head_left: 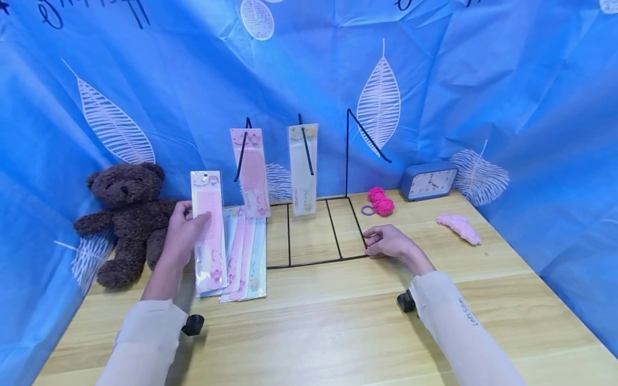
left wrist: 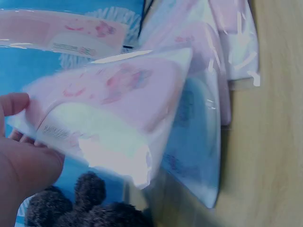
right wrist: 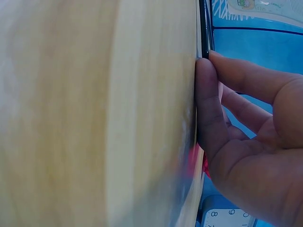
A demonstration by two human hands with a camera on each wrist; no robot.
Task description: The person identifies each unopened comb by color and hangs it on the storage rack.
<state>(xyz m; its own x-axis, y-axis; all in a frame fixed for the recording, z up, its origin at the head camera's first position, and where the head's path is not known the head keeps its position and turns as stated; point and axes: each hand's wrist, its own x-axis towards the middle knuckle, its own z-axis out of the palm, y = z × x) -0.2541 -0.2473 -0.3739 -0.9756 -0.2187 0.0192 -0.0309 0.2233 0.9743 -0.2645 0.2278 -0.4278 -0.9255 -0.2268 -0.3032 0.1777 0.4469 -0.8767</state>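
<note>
Pinching a flat, clear plastic packet holding a pink comb (head_left: pixel 211 254), the left hand (head_left: pixel 185 228), which I observe remotely, occupies the left centre of the head view, its thumb across the packet's front. Well apart from it, right of centre, I see the right hand (head_left: pixel 386 242) gripping the front right corner of a black wire display rack (head_left: pixel 289 265) between thumb and finger; the right wrist view shows this grip closely. Both forearms wear pale sleeves (head_left: pixel 145 327).

Just beside and partly behind the held packet, I note a fan of overlapping pink and pale blue comb packets (head_left: pixel 256 268) on the light wood-grain table (head_left: pixel 314 327). Of the rack's three upright hooks, the left one carries a pink comb packet (head_left: pixel 253 166), the middle one a whitish comb packet (head_left: pixel 299 187); the third rises right of centre.

Farther out, I place a dark brown plush bear (head_left: pixel 127 214) at the left. To the right lie a bright pink yarn-like bundle (head_left: pixel 383 205), a small purple ring (head_left: pixel 367 210) beside it, a blue rectangular clock (head_left: pixel 429 181) and a pale pink fluffy object (head_left: pixel 461 228). A blue leaf-patterned cloth (head_left: pixel 193 96) fills the upper frame.
</note>
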